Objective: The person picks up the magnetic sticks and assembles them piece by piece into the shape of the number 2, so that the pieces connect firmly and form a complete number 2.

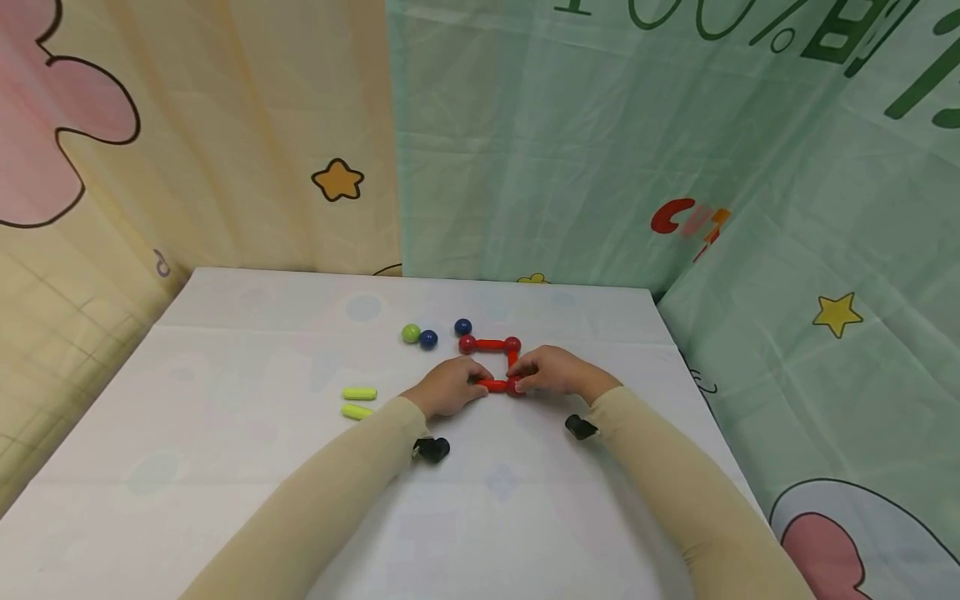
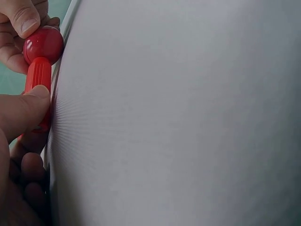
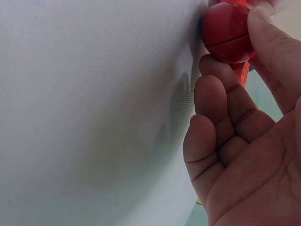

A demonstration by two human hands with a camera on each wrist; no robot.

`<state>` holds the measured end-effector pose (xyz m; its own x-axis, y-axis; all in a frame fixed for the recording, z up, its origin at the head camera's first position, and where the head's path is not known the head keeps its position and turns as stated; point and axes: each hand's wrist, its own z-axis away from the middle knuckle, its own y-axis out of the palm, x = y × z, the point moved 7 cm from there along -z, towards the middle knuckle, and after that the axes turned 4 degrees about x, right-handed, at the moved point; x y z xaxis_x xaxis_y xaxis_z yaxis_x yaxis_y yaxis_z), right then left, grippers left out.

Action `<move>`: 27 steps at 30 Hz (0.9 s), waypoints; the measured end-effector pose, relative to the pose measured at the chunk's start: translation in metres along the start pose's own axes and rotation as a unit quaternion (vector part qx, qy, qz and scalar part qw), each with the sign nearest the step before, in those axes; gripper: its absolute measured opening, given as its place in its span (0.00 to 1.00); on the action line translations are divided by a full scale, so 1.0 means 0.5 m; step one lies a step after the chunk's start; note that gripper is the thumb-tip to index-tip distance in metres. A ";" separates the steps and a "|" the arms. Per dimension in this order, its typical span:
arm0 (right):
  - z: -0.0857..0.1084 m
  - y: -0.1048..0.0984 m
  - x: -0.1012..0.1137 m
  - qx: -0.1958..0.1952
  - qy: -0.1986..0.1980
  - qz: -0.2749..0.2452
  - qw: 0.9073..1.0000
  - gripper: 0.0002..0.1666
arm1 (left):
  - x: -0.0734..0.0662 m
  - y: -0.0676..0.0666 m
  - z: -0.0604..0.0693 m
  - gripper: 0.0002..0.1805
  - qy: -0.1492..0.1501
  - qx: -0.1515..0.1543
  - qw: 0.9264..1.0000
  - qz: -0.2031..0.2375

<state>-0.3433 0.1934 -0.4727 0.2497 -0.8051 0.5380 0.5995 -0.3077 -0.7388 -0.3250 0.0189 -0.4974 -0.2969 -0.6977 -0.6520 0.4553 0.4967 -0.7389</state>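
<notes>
The left hand [image 1: 450, 386] pinches the near red rod [image 2: 40, 73], the right hand [image 1: 553, 371] the red ball [image 3: 226, 30] at the rod's right end.

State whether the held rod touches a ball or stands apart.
Touching: the left wrist view shows no gap between rod and red ball.

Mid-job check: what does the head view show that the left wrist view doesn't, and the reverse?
Head view only: two short yellow-green rods, a glossy lime-green ball and beige fabric sleeves.
Left wrist view only: lengthwise grooves along the slim, red, plastic-looking rod, and the left thumbnail.
Both: that rod, pinched in the person's left grip; a glossy red ball at its end, held in the right grip; the white cloth-covered tabletop.
</notes>
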 end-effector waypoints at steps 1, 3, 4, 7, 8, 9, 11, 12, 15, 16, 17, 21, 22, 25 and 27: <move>0.000 0.000 -0.001 0.000 0.000 -0.002 1.000 0.17 | -0.001 0.000 0.000 0.14 0.000 0.002 1.000 -0.001; 0.000 0.000 -0.002 -0.001 -0.001 -0.007 1.000 0.17 | -0.001 -0.001 -0.001 0.16 0.000 0.007 1.000 -0.001; 0.001 0.000 -0.003 -0.001 -0.002 -0.010 1.000 0.17 | -0.002 -0.002 0.000 0.16 0.000 0.009 1.000 0.001; 0.002 0.000 -0.005 -0.003 -0.004 -0.014 1.000 0.17 | -0.003 -0.006 0.001 0.19 0.003 0.012 1.000 0.002; 0.002 0.000 -0.005 -0.004 -0.004 -0.016 1.000 0.17 | -0.002 -0.008 0.001 0.19 0.003 0.012 1.000 0.004; 0.002 -0.001 -0.006 -0.006 -0.004 -0.015 1.000 0.17 | -0.002 -0.011 0.002 0.20 0.005 0.012 1.000 0.006; 0.003 -0.002 -0.008 -0.008 -0.007 -0.012 1.000 0.17 | 0.001 -0.018 0.003 0.20 0.007 0.011 1.000 0.009; 0.003 -0.002 -0.009 -0.009 -0.007 -0.011 1.000 0.18 | 0.002 -0.022 0.003 0.20 0.009 0.010 1.000 0.010; 0.004 -0.002 -0.010 -0.010 -0.008 -0.008 1.000 0.18 | 0.008 -0.043 0.007 0.18 0.014 -0.002 1.000 0.015; 0.004 -0.002 -0.011 -0.010 -0.007 -0.011 1.000 0.18 | 0.011 -0.052 0.008 0.17 0.013 -0.010 1.000 0.015; 0.005 -0.002 -0.011 -0.011 -0.005 -0.014 1.000 0.18 | 0.015 -0.063 0.010 0.17 0.013 -0.019 1.000 0.018; 0.005 -0.001 -0.016 -0.013 0.005 -0.024 1.000 0.18 | 0.034 -0.118 0.021 0.18 0.003 -0.074 0.997 -0.010; 0.005 0.000 -0.017 -0.013 0.005 -0.024 1.000 0.18 | 0.040 -0.132 0.023 0.18 -0.004 -0.088 0.996 -0.022; 0.006 -0.001 -0.017 -0.015 0.006 -0.022 1.000 0.18 | 0.061 -0.167 0.030 0.22 -0.028 -0.121 0.990 -0.067; 0.008 -0.001 -0.016 -0.016 0.005 -0.021 1.000 0.18 | 0.076 -0.182 0.034 0.24 -0.044 -0.130 0.987 -0.087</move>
<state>-0.3426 0.2020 -0.4749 0.2171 -0.7957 0.5654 0.5854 -0.3573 -0.7277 -0.3637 -0.0619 -0.4520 -0.2723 -0.8209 -0.5020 0.1694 0.4727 -0.8648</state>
